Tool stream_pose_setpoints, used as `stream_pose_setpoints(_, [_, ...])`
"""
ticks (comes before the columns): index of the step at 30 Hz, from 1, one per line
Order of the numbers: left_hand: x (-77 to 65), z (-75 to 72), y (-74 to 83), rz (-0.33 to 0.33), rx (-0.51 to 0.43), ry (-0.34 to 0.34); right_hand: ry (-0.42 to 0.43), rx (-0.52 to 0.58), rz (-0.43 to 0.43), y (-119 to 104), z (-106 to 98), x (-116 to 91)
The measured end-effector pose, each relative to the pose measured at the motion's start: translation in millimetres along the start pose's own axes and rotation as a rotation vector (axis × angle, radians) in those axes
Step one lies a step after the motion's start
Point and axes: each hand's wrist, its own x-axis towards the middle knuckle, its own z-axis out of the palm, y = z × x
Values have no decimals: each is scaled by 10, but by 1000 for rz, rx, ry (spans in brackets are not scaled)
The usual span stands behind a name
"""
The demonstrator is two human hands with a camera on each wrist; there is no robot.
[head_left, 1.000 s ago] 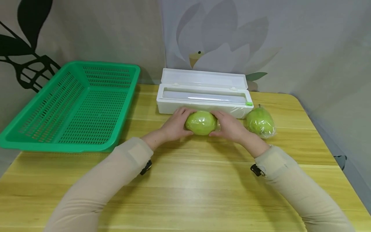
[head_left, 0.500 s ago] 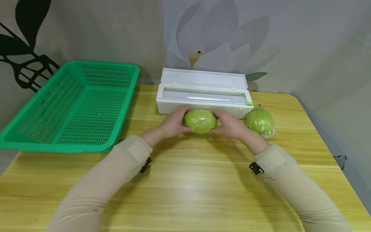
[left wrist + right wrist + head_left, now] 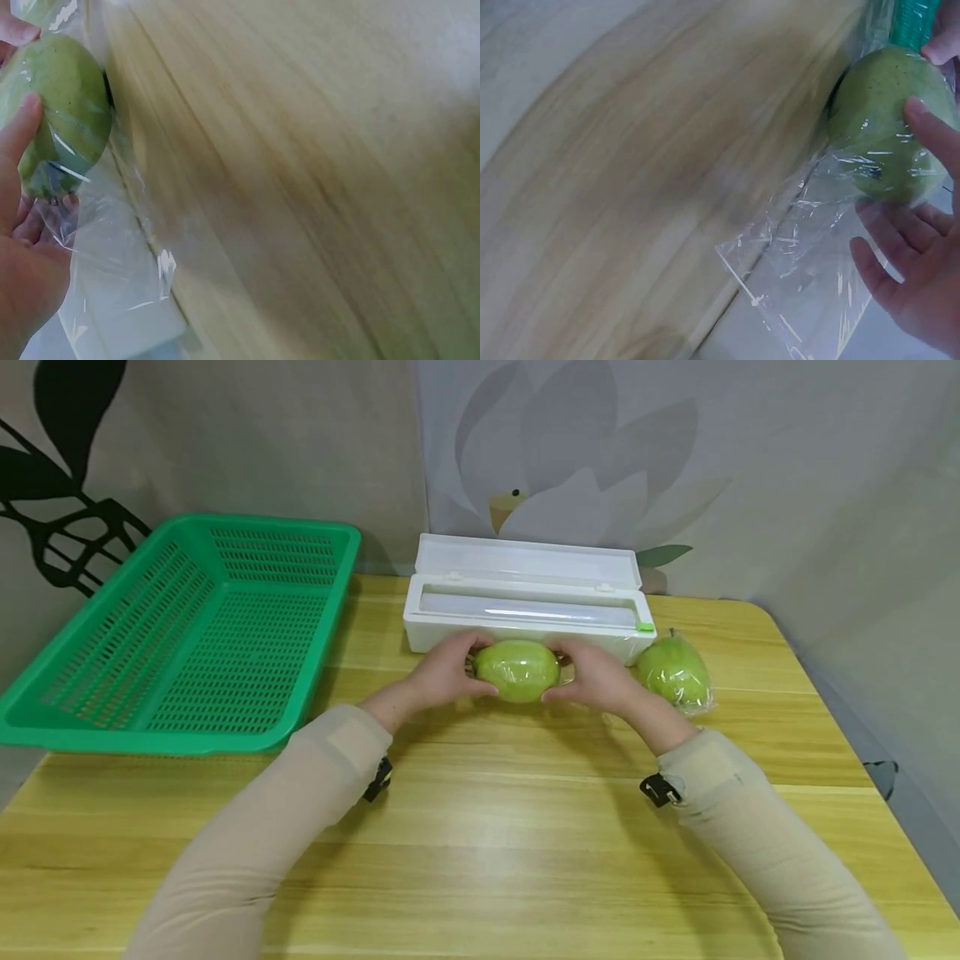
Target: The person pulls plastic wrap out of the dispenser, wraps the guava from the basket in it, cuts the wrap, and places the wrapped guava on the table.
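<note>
A green pear [image 3: 517, 671] in clear cling film is held between both hands, close in front of the white cling film box. My left hand [image 3: 442, 668] grips its left end, thumb on the near side. From the right, my right hand [image 3: 596, 678] holds the other end in the same way. Loose film [image 3: 112, 247] hangs off the pear in the left wrist view. More crumpled film [image 3: 795, 240] trails beside the right fingers in the right wrist view. A second film-wrapped pear [image 3: 675, 672] with a stem rests right of the right hand.
The cling film box [image 3: 480, 633] lies lid up against the wall, its roll [image 3: 525, 608] visible and a green slider [image 3: 645, 627] at the right end. A green plastic basket [image 3: 318, 643] stands at the left. Underneath is a wooden table [image 3: 480, 827].
My left hand has shifted slightly left and away, and the pear has moved a little with it. My right hand stays nearly in place. The box, basket and second pear have not moved.
</note>
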Motion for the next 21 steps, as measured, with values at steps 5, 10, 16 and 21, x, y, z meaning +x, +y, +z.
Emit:
stream_pose_setpoints(5, [6,-12,7,-8,8,-16,16,-65,35,-22,-18,-9])
stream_pose_setpoints(10, [9,-16,12,-17,14,-26,26,-74,46,-26,-30,-6])
stream_pose_setpoints(16, [2,-31,22,-12,79,-21,20,5,28,11,-24,24])
stream_pose_setpoints(21, [4,-51,9,-2,89,-10,14,13,29,15,-37,48])
